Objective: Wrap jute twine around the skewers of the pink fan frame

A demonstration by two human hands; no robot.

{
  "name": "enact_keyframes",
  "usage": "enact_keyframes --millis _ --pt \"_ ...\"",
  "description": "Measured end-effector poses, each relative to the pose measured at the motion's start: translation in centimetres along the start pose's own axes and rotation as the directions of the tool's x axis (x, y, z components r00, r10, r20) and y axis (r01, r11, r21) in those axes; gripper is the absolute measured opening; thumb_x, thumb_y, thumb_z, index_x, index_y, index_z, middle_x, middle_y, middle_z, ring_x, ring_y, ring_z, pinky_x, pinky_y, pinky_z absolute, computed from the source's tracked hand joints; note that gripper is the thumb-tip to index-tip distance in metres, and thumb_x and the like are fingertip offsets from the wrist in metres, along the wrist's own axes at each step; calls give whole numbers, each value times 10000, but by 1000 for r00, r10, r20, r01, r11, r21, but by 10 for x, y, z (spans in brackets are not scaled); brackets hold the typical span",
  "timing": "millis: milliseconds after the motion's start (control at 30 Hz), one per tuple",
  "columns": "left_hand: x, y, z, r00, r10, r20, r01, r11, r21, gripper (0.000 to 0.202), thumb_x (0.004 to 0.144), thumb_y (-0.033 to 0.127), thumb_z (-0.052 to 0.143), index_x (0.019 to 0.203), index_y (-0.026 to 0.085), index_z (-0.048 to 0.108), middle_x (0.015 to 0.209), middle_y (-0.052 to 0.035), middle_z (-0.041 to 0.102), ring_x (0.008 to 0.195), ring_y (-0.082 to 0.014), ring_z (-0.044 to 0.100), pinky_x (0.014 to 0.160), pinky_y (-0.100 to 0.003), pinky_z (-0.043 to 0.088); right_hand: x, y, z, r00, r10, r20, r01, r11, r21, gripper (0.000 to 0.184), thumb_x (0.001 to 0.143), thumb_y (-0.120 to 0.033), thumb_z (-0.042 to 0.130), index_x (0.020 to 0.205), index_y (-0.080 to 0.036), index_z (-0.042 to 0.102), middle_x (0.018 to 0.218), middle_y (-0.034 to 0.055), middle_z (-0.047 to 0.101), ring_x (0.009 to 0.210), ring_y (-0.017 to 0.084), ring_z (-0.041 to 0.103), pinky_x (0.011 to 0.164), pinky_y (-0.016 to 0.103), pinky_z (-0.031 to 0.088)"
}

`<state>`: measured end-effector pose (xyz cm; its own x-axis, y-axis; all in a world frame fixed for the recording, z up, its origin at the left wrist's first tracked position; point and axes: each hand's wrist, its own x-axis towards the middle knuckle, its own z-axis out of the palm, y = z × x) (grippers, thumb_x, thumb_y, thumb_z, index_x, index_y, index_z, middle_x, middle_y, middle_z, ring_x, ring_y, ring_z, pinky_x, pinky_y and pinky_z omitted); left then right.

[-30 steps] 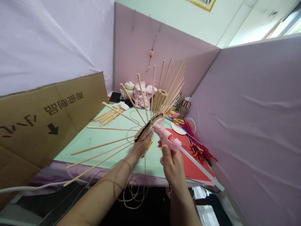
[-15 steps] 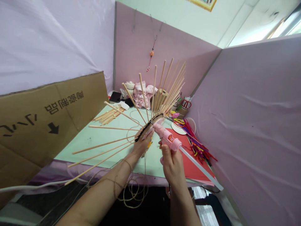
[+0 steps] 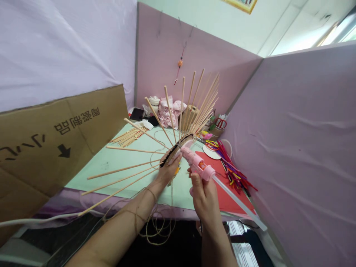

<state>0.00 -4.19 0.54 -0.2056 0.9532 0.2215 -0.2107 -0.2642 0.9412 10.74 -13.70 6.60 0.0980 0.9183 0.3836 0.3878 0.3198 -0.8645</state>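
Observation:
My left hand (image 3: 170,168) is closed on a disc (image 3: 167,157) with a dark rim, seen nearly edge-on. Thin wooden sticks (image 3: 155,113) fan outward all round it. In my right hand (image 3: 202,185) is a pink glue gun (image 3: 196,159), its nozzle against or very close to the rim, just beyond my left fingers. A long translucent glue stick (image 3: 239,202) juts from the gun's back end. Loops of twine (image 3: 157,231) hang below the disc and cross my left forearm. Something yellow (image 3: 177,170) shows behind the left hand, mostly hidden.
A cardboard sheet (image 3: 91,129) stands at the left. Loose sticks (image 3: 129,136) lie on the green table top (image 3: 111,168). To the right are red paper (image 3: 230,194), coloured pipe cleaners (image 3: 236,170) and red-handled scissors (image 3: 221,123) in a holder. A pink partition (image 3: 158,55) rises behind.
The glue gun's back end and glue stick have dipped slightly to the right. The sticks at the lower left have shifted a little upward. Both hands keep their grip.

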Motion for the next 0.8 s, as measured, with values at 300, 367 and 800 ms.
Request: enact_keyframes --millis 300,367,800 --pt "0 -1 0 999 34 10 -34 999 -33 340 753 334 659 1044 162 695 1101 -109 723 1081 -279 654 1013 -425 471 -3 7 1 999 36 32 -36 999 -12 425 926 -535 449 1032 -161 622 833 55 616 690 165 543 555 263 440" --pt "0 -2 -1 999 37 13 -37 999 -33 329 750 328 661 1035 170 701 1102 -105 724 1082 -281 654 1013 -425 473 -3 7 1 998 43 36 -42 999 -17 427 927 -537 446 1028 -161 620 832 53 610 697 165 543 552 260 437" --pt "-1 -2 -1 1000 -8 0 8 1000 -16 339 733 308 654 1040 167 683 1030 -86 741 992 -246 683 907 -374 527 -9 6 1 996 76 38 -75 997 -9 429 917 -523 473 1105 -164 616 920 76 636 665 152 537 549 261 445"
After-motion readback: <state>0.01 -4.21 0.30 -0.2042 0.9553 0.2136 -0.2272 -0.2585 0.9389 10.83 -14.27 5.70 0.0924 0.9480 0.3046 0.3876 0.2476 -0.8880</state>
